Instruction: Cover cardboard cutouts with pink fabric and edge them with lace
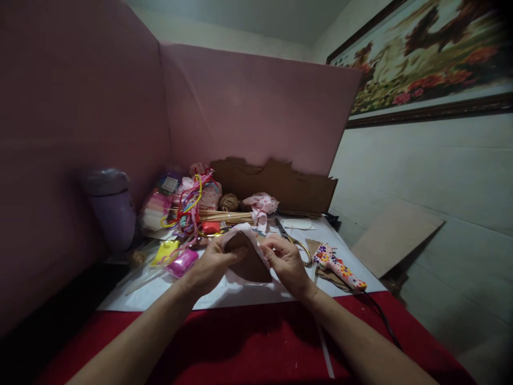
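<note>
The left hand [210, 264] clamps a brown cardboard piece [250, 267], thumb on its face, while the right hand [284, 262] pinches the white covering [241, 229] at its right edge; the piece is held tilted over a white sheet [212, 302]. Just left of the cardboard piece lie a yellow packet [166, 250] and a magenta packet [183, 263], filled with solid-coloured material. Farther left stands a purple tumbler [114, 214], its contents hidden. Beyond the cardboard piece, to its left, a clear bag [155, 213] holds pink and white material. Right of the piece are gold-handled scissors [303, 251] and, farther off, a flower-patterned glue gun [339, 267].
</note>
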Available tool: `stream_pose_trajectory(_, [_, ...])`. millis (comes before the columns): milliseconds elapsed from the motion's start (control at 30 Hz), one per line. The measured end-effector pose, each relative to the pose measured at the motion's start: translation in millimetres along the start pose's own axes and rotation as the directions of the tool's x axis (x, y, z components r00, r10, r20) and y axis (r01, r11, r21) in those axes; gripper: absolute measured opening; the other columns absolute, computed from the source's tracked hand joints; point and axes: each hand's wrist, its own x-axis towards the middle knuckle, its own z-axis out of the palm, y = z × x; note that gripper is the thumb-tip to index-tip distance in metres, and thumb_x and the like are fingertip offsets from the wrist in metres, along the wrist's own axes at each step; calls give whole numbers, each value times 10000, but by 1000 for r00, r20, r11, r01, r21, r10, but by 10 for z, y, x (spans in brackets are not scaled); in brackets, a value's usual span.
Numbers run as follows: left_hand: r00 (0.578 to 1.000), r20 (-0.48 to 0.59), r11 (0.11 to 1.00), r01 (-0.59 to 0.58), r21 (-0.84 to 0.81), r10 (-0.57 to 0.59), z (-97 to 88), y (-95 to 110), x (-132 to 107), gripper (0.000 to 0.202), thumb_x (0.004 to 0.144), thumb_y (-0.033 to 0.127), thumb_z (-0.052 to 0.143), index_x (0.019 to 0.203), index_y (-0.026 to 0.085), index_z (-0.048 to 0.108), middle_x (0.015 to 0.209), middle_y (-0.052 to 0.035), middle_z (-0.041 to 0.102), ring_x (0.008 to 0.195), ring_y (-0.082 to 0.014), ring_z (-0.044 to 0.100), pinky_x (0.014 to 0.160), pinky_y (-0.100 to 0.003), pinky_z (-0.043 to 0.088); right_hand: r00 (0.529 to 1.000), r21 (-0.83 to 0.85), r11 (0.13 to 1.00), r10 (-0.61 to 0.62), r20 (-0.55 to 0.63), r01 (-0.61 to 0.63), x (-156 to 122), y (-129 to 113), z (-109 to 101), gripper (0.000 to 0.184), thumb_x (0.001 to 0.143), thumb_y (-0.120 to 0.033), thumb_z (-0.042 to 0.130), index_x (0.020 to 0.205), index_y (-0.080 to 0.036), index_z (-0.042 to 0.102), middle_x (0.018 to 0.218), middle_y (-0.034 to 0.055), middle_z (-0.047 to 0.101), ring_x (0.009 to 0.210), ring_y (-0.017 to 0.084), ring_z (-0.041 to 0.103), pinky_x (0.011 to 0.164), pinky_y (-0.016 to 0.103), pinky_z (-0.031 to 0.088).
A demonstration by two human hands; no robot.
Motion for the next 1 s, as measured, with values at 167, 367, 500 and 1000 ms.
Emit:
stream_pose_trajectory(167, [998,58,1000,13,19,-14,-16,-54,-8,205,685,237,712,880,177,687,831,-33,673,779,-175,598,746,-263,439,998,57,996,-63,-3,63,-16,-68,10,245,842,-343,555,662,-187,612,688,24,554,659,148,512,585,247,389])
stream_pose_trajectory(367, [998,67,1000,10,-2,-10,0,-75,-13,212,714,236,691,919,183,676,872,-38,662,805,-164,583,754,-240,432,991,31,991,-130,33,129,-44,-114,17,187,837,-267,563,668,-197,602,687,21,573,699,159,540,612,254,404])
stream_pose_trajectory(500, [998,59,1000,15,-26,-13,10,-95,2,196,723,237,683,912,188,673,898,-37,659,845,-173,583,801,-254,426,984,-74,981,-177,32,179,-60,-118,28,202,859,-252,521,678,-196,591,666,18,566,689,158,539,641,257,408])
stream_pose_trajectory(1000, [999,7,997,51,-52,-51,-17,-125,6,241,738,214,673,976,185,651,897,-30,664,781,-140,585,726,-229,444,962,-150,951,-263,68,270,-75,-60,17,294,837,-232,568,1128,-191,574,881,71,631,772,175,584,646,275,482])
